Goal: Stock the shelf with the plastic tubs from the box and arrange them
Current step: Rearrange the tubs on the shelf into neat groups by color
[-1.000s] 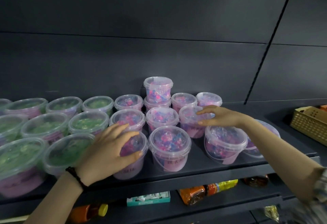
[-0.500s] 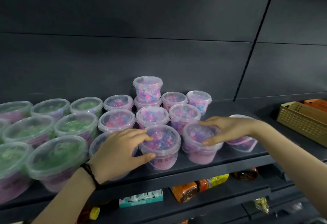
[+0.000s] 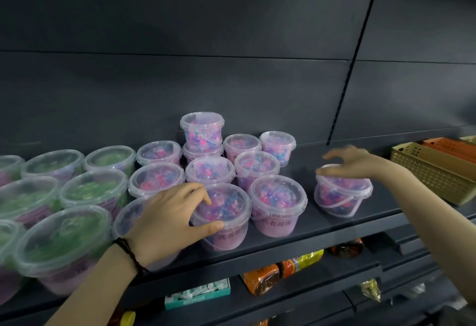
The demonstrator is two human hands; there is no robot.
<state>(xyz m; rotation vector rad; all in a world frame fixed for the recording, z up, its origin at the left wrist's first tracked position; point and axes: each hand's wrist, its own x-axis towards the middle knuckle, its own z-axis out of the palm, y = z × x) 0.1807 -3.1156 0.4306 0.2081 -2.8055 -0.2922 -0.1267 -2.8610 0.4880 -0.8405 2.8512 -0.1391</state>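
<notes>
Several clear tubs of pink and blue beads stand in rows on the dark shelf [image 3: 304, 225], one stacked tub [image 3: 202, 130] at the back. My left hand [image 3: 172, 220] grips the front pink tub [image 3: 229, 222], fingers curled over its lid and thumb against its side. To the right, apart from the rows, a lone pink tub [image 3: 340, 197] sits tilted with its handle hanging in front. My right hand [image 3: 353, 162] rests on that tub's lid with its fingers spread and only loosely bent. Another front pink tub [image 3: 277, 204] stands between the two.
Several green-filled tubs [image 3: 92, 189] crowd the shelf's left part. A beige perforated basket [image 3: 432, 173] and an orange one [image 3: 453, 146] sit at the far right. The shelf below holds orange bottles [image 3: 260, 278] and a teal box [image 3: 198, 294].
My right hand left the front-row pink tub and moved right onto the lone tub. My left hand slid from the left front tub onto the middle one and closed on it.
</notes>
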